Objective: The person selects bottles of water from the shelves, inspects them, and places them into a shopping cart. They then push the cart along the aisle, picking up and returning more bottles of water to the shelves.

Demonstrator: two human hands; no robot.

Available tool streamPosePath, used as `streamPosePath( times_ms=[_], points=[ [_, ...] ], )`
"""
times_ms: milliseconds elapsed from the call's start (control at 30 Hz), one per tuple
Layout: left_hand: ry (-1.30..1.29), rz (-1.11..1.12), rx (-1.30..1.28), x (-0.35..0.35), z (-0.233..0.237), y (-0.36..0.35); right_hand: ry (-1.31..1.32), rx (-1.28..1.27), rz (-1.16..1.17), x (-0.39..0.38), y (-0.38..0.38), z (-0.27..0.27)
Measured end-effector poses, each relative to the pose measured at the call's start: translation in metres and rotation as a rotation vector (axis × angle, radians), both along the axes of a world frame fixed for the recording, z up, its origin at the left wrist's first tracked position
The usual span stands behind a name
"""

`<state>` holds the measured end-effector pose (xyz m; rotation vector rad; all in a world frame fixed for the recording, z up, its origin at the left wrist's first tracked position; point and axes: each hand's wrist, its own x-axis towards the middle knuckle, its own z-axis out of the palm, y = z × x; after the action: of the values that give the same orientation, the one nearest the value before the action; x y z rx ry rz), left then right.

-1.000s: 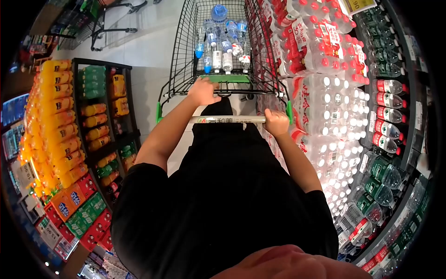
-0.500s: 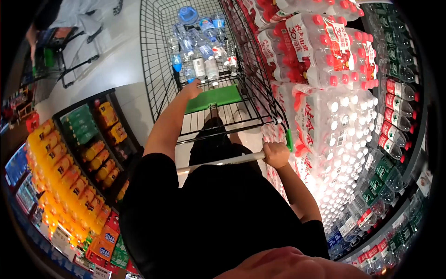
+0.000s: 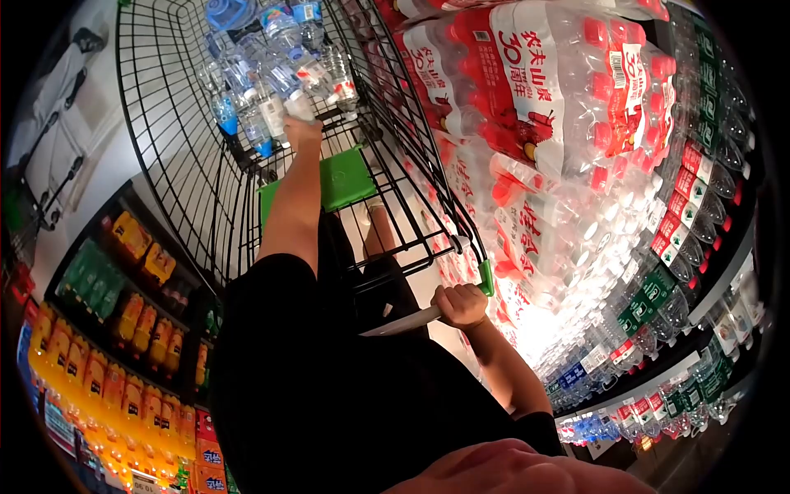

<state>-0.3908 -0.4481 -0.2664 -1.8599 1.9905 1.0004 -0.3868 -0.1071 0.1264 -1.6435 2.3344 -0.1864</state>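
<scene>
My left hand [image 3: 304,132] is inside the black wire shopping cart [image 3: 185,156], closed around the neck end of a clear plastic bottle [image 3: 299,105] with a white lower part. The bottle's cap is hidden behind my fingers. Around it lie several clear water bottles [image 3: 284,80], some with blue caps or labels, and a large blue-topped jug [image 3: 231,11] stands farther forward. A green flap [image 3: 346,177] is under my left forearm. My right hand [image 3: 462,306] is wrapped around the cart's handle bar [image 3: 403,323], close to its green end piece [image 3: 486,278].
Stacked shrink-wrapped packs of red-capped bottles [image 3: 527,90] rise close along the cart's right side. Shelves of bottles [image 3: 650,296] curve beyond them. At left is a rack with orange drinks [image 3: 90,370]. Another cart [image 3: 53,177] stands on the pale floor at far left.
My left hand has moved from beside the bottles onto the neck of one. The view has turned, so the cart appears farther left and the red-capped packs look larger.
</scene>
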Motion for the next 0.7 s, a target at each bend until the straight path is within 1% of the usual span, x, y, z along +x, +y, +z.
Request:
streamPosePath(
  times_ms=[33, 67, 133, 167, 200, 233, 267, 300, 367, 433, 500, 567, 633, 667, 700],
  points=[
    [-0.01, -0.029, -0.019, 0.002, 0.002, -0.002, 0.004, 0.005, 0.006, -0.001, 0.001, -0.001],
    [0.034, 0.025, 0.137, 0.005, 0.006, -0.007, 0.006, 0.007, 0.012, -0.001, 0.002, -0.001],
    [0.131, 0.132, 0.431, 0.007, 0.031, -0.029, 0.012, 0.006, 0.011, 0.0, 0.002, -0.001],
    [0.177, 0.148, 0.416, 0.009, 0.041, -0.035, 0.02, 0.006, 0.013, -0.001, 0.001, -0.002],
    [0.269, 0.26, 0.513, 0.02, 0.019, -0.038, 0.028, 0.004, 0.015, -0.002, 0.001, -0.001],
    [0.364, 0.368, 0.61, 0.022, 0.028, -0.047, 0.037, 0.0, 0.016, -0.001, 0.001, 0.0],
    [0.282, 0.528, 0.843, 0.027, 0.04, -0.054, 0.04, -0.009, -0.003, 0.0, -0.001, -0.001],
    [0.123, 0.429, 0.941, 0.036, 0.035, -0.066, 0.05, -0.02, -0.008, 0.001, 0.0, -0.002],
    [0.278, 0.556, 1.013, 0.047, 0.098, -0.062, 0.073, -0.047, -0.008, -0.001, 0.0, -0.003],
    [0.38, 0.672, 1.063, 0.054, 0.155, -0.055, 0.048, -0.088, -0.007, -0.004, -0.004, 0.001],
    [0.5, 0.78, 1.103, 0.062, 0.217, -0.05, 0.038, -0.146, 0.002, -0.005, 0.0, -0.007],
    [0.655, 0.791, 1.214, 0.074, 0.266, -0.043, 0.044, -0.162, -0.007, -0.005, -0.001, -0.006],
    [0.851, 0.656, 1.351, 0.085, 0.33, -0.03, 0.041, -0.196, 0.009, -0.009, -0.001, -0.005],
    [0.845, 0.622, 1.268, 0.088, 0.367, -0.018, 0.034, -0.206, 0.015, -0.011, 0.005, -0.015],
    [0.926, 0.586, 1.34, 0.096, 0.392, -0.006, -0.032, -0.163, 0.03, -0.014, 0.005, -0.006]
  ],
)
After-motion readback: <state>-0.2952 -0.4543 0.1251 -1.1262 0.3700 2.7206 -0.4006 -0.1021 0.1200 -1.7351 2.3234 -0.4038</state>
